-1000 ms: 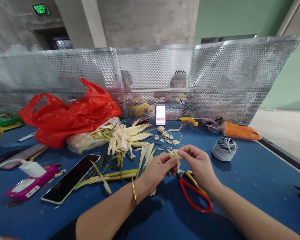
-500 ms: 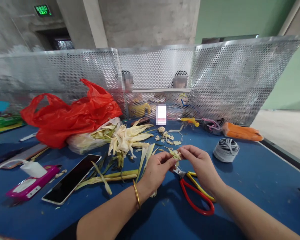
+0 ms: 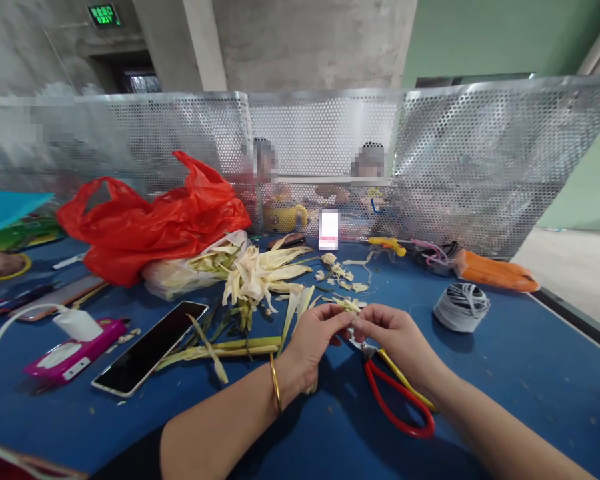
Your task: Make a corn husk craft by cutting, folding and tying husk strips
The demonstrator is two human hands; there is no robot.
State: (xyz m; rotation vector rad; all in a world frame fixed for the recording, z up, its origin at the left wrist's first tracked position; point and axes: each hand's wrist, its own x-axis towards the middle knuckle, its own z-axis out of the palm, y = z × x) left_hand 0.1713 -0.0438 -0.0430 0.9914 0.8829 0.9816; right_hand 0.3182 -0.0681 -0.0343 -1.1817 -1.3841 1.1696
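Observation:
My left hand [image 3: 317, 340] and my right hand [image 3: 393, 333] meet over the blue table, fingertips pinched together. Between them they grip a small pale yellow-green piece of corn husk [image 3: 349, 305], mostly covered by the fingers. Just below lies a pair of scissors [image 3: 400, 400] with one red and one yellow handle, its blades partly under my hands. Left of my hands, a fanned bunch of dried corn husks [image 3: 255, 273] rests near some loose husk strips [image 3: 230, 348]. A ball of grey-white yarn [image 3: 461, 308] sits to the right.
A red plastic bag [image 3: 155, 227] lies at the back left, a phone [image 3: 150, 348] and purple power strip [image 3: 77, 353] nearer. Husk scraps [image 3: 335, 270] and an orange packet [image 3: 497, 270] lie farther back. A perforated metal screen [image 3: 455, 153] stands behind; another person's hand [image 3: 3, 265] shows at far left.
The view has shifted, so most things sit slightly farther right. My fingers have drawn closer together over the husk piece. At far left, another person's hand has come further into view.

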